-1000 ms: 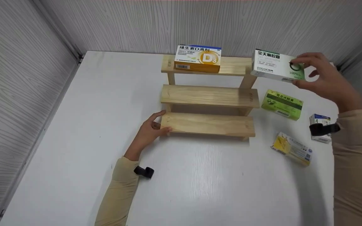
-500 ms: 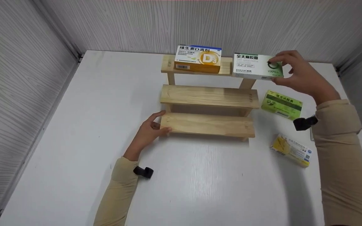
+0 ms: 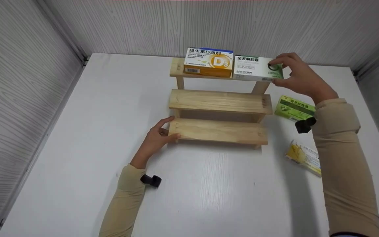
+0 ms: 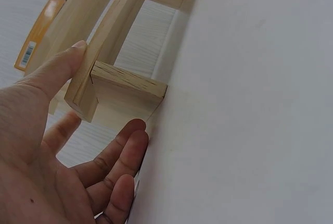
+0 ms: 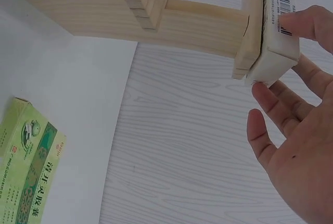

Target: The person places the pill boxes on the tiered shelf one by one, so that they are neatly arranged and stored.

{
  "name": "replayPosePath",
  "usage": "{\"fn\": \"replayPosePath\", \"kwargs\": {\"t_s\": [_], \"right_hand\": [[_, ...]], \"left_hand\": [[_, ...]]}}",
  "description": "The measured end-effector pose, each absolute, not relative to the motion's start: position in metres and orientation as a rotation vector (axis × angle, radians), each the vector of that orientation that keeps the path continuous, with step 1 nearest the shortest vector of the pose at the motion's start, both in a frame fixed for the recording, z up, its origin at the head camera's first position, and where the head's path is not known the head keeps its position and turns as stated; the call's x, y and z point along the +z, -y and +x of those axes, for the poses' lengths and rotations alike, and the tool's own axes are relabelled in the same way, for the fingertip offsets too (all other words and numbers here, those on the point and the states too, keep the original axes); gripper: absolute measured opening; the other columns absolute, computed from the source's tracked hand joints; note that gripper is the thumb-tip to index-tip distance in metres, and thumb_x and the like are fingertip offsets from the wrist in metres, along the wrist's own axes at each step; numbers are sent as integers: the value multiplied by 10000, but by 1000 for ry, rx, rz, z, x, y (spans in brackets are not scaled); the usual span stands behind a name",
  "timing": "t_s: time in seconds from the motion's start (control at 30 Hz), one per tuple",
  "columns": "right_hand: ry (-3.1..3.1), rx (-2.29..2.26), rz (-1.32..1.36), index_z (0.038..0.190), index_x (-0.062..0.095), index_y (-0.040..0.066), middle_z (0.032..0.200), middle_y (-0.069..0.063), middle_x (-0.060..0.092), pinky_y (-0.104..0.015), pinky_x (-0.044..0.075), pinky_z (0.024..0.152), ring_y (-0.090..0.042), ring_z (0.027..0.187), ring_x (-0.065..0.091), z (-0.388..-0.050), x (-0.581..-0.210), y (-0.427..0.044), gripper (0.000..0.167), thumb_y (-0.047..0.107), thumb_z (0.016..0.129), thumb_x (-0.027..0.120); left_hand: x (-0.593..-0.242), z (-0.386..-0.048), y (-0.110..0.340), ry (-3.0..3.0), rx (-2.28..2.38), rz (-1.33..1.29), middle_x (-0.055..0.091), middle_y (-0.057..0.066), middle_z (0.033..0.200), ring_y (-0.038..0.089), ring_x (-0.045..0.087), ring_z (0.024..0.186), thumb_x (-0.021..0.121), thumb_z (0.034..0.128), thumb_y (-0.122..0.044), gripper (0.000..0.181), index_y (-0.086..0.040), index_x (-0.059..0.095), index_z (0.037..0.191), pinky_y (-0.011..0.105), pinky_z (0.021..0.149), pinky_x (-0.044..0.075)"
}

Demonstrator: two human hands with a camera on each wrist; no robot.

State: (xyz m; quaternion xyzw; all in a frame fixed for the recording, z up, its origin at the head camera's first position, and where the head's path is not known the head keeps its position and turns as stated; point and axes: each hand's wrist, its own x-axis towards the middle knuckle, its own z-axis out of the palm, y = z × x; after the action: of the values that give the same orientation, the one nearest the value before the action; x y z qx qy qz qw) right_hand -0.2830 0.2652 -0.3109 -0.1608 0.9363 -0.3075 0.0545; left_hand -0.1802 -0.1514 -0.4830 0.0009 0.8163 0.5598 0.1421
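Observation:
A three-tier wooden rack (image 3: 220, 100) stands on the white table. On its top tier lies an orange and white D3 box (image 3: 208, 62). Right beside that box, a white and green box (image 3: 257, 68) rests on the same tier, its right end pinched by my right hand (image 3: 296, 77); the right wrist view shows thumb and fingers at the white box (image 5: 281, 52). My left hand (image 3: 155, 140) grips the left end of the lowest tier, and in the left wrist view the thumb of this hand (image 4: 62, 151) presses the board (image 4: 106, 41).
Right of the rack lie a green box (image 3: 294, 108) and a yellow and white box (image 3: 304, 157), both partly covered by the right sleeve (image 3: 344, 158). Grey wood-grain panels (image 3: 137, 26) stand behind and at the sides of the table.
My right hand has moved left with the white and green box, from the rack's right end to beside the D3 box. The left hand has stayed in place.

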Motion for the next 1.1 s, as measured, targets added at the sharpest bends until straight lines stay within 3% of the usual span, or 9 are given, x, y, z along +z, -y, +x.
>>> {"fn": "replayPosePath", "kwargs": {"t_s": [0.43, 0.77, 1.1], "right_hand": [[-2832, -933, -424, 1440, 413, 42, 1555, -167, 233, -623, 304, 1012, -390, 1286, 326, -279, -314, -258, 538, 166, 939, 564], [-2830, -966, -356, 1491, 332, 102, 1611, -137, 60, -590, 308, 1019, -452, 1334, 331, -273, -321, -256, 606, 164, 945, 586], [-2921, -1000, -398, 1491, 343, 152, 1580, -145, 151, -599, 344, 1008, -449, 1316, 401, -261, -320, -265, 622, 177, 937, 625]], "left_hand": [[-482, -190, 161, -2354, 1578, 52, 627, 147, 1076, 231, 583, 972, 783, 790, -420, 759, -332, 419, 1450, 330, 758, 430], [-484, -193, 164, -2392, 1535, 81, 565, 151, 1236, 262, 530, 1108, 786, 784, -432, 773, -320, 421, 1457, 333, 798, 429], [-483, -193, 167, -2362, 1568, 101, 549, 132, 1258, 256, 525, 1123, 779, 792, -430, 753, -336, 423, 1449, 350, 794, 429]]}}
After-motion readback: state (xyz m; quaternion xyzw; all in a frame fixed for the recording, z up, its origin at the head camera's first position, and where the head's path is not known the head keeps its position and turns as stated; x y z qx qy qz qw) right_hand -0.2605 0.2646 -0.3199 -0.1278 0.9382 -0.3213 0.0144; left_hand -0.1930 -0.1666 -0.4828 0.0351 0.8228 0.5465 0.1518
